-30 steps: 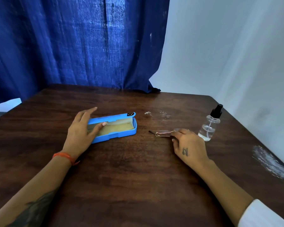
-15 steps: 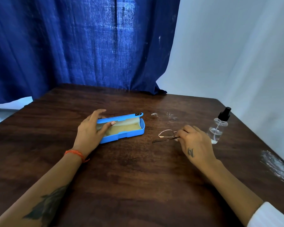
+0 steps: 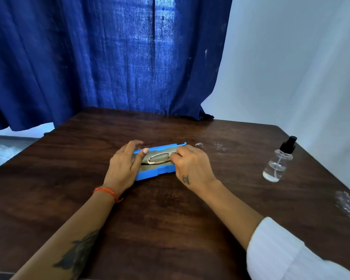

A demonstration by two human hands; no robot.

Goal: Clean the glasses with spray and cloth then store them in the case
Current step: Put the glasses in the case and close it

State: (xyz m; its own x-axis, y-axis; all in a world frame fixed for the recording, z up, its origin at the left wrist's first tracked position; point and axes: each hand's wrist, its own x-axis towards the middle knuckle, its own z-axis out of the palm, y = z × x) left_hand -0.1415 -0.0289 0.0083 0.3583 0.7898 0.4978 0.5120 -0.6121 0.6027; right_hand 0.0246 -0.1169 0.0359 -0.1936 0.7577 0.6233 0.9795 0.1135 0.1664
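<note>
Since the earlier frame the right hand [image 3: 192,168] had carried the glasses [image 3: 160,158] off the worktop [image 3: 170,219] and over to the open blue case [image 3: 160,172], mid-worktop toward the far edge. Its fingers pinched the frame at the right end; the glasses sat over the pale lining, prob. already touching it, though the view was too small to be sure. The left hand [image 3: 123,168] braced the case's left end, fingers spread wide across it w/ the thumb on the rim. The spray bottle [image 3: 277,164] stood well apart near the right edge. To do this well: lower the frame flat, temples folded, lenses off the rim, keep the case steadied, then let go and close the lid.
</note>
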